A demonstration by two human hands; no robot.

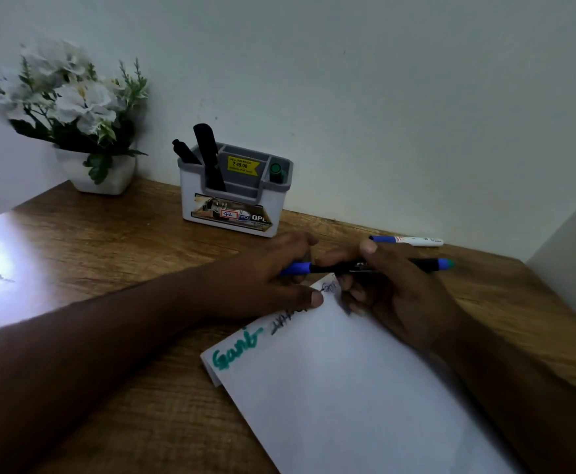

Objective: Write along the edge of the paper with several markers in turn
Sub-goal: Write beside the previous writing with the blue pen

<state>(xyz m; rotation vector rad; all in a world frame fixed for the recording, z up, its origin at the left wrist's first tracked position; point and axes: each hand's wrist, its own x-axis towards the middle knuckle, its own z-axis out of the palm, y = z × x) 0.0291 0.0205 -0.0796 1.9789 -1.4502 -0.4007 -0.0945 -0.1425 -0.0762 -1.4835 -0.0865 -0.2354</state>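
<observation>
While both hands meet over the top corner of the paper, I see them share one pen. My left hand has its fingers curled round the blue cap end of the black pen. Its thumb tip rests on the paper's edge. My right hand grips the middle of the same pen, with the thumb on top. The pen lies level, just above the paper's far corner. Its other end sticks out past the right hand and shows blue with a green tip. I cannot tell if the cap is on tight or coming off.

The paper is white and lies slanted on the wooden table. Along its left edge there is a green word. Next to it is a dark scribble, partly under the left thumb. A small bit of writing sits near the corner, between the two hands.

Another marker, white with a blue cap, lies flat on the table by the wall, behind the right hand.

A grey and white pen holder stands by the wall, behind the left hand. Two black markers lean in its left slot. A green marker stands in its right slot. A white pot of white flowers stands in the far left corner of the table.
</observation>
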